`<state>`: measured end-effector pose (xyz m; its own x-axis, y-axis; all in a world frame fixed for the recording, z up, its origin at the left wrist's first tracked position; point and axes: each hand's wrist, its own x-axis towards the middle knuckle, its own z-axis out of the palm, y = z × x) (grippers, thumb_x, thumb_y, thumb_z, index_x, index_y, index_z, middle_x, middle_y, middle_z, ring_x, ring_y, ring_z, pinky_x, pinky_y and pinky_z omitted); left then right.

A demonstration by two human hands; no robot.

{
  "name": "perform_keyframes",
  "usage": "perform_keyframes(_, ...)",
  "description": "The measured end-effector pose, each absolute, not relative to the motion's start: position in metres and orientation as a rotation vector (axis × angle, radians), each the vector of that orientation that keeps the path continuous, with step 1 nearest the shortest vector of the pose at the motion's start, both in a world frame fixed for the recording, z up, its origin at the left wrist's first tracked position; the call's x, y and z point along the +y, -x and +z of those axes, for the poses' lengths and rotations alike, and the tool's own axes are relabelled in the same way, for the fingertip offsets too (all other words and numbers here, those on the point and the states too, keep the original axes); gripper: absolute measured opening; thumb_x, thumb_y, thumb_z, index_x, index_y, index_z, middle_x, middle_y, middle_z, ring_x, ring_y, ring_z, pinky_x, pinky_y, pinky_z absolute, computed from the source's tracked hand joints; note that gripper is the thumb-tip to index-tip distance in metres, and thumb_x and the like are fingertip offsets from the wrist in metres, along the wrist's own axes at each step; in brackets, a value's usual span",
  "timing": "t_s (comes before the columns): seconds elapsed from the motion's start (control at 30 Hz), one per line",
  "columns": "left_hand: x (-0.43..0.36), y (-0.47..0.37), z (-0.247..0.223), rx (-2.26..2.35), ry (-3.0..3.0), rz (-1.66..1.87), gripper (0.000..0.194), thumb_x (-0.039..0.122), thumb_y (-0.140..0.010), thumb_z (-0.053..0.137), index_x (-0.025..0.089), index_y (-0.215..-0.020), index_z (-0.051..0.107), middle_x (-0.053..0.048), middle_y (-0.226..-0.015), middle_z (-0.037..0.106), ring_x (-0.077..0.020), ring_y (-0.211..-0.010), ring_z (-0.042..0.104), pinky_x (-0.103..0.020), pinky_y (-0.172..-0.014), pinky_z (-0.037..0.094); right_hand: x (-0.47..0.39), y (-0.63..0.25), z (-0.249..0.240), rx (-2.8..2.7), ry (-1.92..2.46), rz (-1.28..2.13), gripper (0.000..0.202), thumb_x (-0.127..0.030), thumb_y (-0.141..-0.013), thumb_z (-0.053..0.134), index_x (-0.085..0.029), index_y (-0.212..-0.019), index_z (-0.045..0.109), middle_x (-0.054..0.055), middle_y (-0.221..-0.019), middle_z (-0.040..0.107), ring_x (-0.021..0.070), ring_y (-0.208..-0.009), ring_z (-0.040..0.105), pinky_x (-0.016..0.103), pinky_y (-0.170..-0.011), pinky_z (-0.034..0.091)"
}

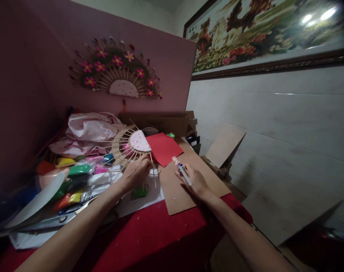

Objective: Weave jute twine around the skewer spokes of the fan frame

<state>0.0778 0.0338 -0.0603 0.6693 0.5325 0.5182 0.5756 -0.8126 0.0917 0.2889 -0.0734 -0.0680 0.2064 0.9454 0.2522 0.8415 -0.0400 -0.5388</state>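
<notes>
A half-made fan [119, 147] of thin wooden sticks stands tilted, woven with twine in an arc. At its center is a white half-round piece [140, 141] with pink dots. My left hand [136, 172] is closed at the fan's lower edge, fingers pinched around the stick ends. In my right hand [196, 182] is a white pen-like tube [185, 174] with a patterned pinkish end, pointing up and left. That hand is above a brown cardboard sheet [177, 200]. Just beyond the hands lies a red paper sheet [164, 149].
Bagged colored clay [79, 170] and large scissors [50, 222] lie left on the red-covered table [149, 234]. Crumpled pink cloth [94, 130] is behind them. A finished flowered fan [123, 88] hangs on the pink panel. Cardboard [225, 145] leans against the right wall.
</notes>
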Motion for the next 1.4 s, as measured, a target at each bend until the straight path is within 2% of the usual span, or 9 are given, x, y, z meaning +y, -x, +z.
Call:
perform_keyframes(0.13, 0.032, -0.076, -0.059, -0.909, 2.807, -0.88, 0.016, 0.018, -0.085, 0.038, 0.016, -0.078, 0.053, -0.005, -0.088, 0.056, -0.0129, -0.074, 0.055, -0.027, -0.068, 0.044, -0.071, -0.303, -0.066, -1.734, 2.093, 0.038, 0.035, -0.037, -0.082, 0.045, -0.018, -0.111, 0.05, 0.012, -0.106, 0.057, 0.0242, -0.088, 0.056, 0.03, -0.064, 0.033)
perform_keyframes(0.33, 0.027, -0.074, -0.055, -0.871, 2.813, -0.937, 0.016, 0.019, -0.086, 0.038, 0.016, -0.078, 0.052, -0.006, -0.088, 0.055, -0.0126, -0.074, 0.055, -0.027, -0.069, 0.045, -0.072, -0.314, -0.07, -1.92, 2.099, 0.082, 0.045, -0.046, -0.081, 0.044, -0.018, -0.116, 0.048, 0.012, -0.106, 0.054, 0.0256, -0.093, 0.054, 0.032, -0.07, 0.035)
perform_keyframes(0.43, 0.025, -0.073, -0.052, -0.844, 2.826, -0.956, 0.017, 0.018, -0.086, 0.037, 0.016, -0.077, 0.052, -0.007, -0.087, 0.055, -0.0129, -0.075, 0.055, -0.027, -0.069, 0.045, -0.079, -0.309, -0.061, -1.995, 2.024, -0.001, 0.038, -0.035, -0.079, 0.048, -0.014, -0.111, 0.052, 0.015, -0.106, 0.054, 0.0272, -0.099, 0.049, 0.035, -0.079, 0.035)
perform_keyframes(0.53, 0.023, -0.071, -0.052, -0.81, 2.831, -1.0, 0.015, 0.018, -0.085, 0.039, 0.016, -0.077, 0.052, -0.007, -0.087, 0.055, -0.0131, -0.076, 0.055, -0.027, -0.07, 0.046, -0.078, -0.287, -0.045, -1.98, 1.735, -0.074, 0.026, -0.019, -0.078, 0.047, -0.016, -0.102, 0.058, 0.014, -0.108, 0.054, 0.0248, -0.103, 0.047, 0.036, -0.084, 0.034)
perform_keyframes(0.63, 0.023, -0.07, -0.054, -0.773, 2.822, -1.03, 0.015, 0.018, -0.085, 0.039, 0.016, -0.079, 0.052, -0.007, -0.087, 0.055, -0.0132, -0.076, 0.055, -0.028, -0.069, 0.046, -0.059, -0.256, -0.034, -1.796, 1.555, 0.353, 0.019, -0.023, -0.082, 0.044, -0.018, -0.082, 0.062, 0.009, -0.087, 0.06, 0.018, -0.079, 0.055, 0.031, -0.071, 0.041)
perform_keyframes(0.73, 0.023, -0.068, -0.056, -0.756, 2.813, -1.01, 0.015, 0.018, -0.086, 0.039, 0.016, -0.08, 0.052, -0.007, -0.087, 0.055, -0.0131, -0.075, 0.054, -0.027, -0.067, 0.046, -0.034, -0.231, -0.031, -1.447, 1.585, 0.992, 0.026, -0.03, -0.083, 0.044, -0.016, -0.065, 0.056, 0.003, -0.058, 0.053, 0.0115, -0.048, 0.048, 0.026, -0.049, 0.04)
perform_keyframes(0.77, 0.023, -0.067, -0.057, -0.758, 2.812, -1.0, 0.015, 0.018, -0.086, 0.039, 0.016, -0.081, 0.052, -0.007, -0.087, 0.055, -0.013, -0.075, 0.054, -0.027, -0.067, 0.046, -0.026, -0.226, -0.031, -1.425, 1.575, 1.044, 0.027, -0.032, -0.083, 0.045, -0.016, -0.064, 0.054, 0.002, -0.055, 0.052, 0.0102, -0.046, 0.046, 0.025, -0.046, 0.039)
perform_keyframes(1.0, 0.022, -0.066, -0.058, -0.713, 2.822, -1.046, 0.015, 0.018, -0.086, 0.04, 0.015, -0.08, 0.053, -0.007, -0.088, 0.055, -0.0129, -0.076, 0.055, -0.026, -0.068, 0.046, -0.013, -0.224, -0.033, -1.271, 1.361, 1.381, 0.024, -0.033, -0.077, 0.058, -0.013, -0.063, 0.056, 0.001, -0.055, 0.055, 0.0087, -0.049, 0.048, 0.021, -0.047, 0.036)
perform_keyframes(1.4, 0.022, -0.059, -0.054, -0.517, 2.95, -1.163, 0.018, 0.016, -0.085, 0.043, 0.016, -0.081, 0.061, -0.006, -0.087, 0.057, -0.0117, -0.078, 0.055, -0.024, -0.069, 0.046, -0.008, -0.229, -0.041, -1.143, 1.241, 1.531, 0.016, -0.026, -0.069, 0.067, -0.012, -0.068, 0.06, -0.002, -0.056, 0.054, 0.0062, -0.048, 0.045, 0.02, -0.048, 0.035)
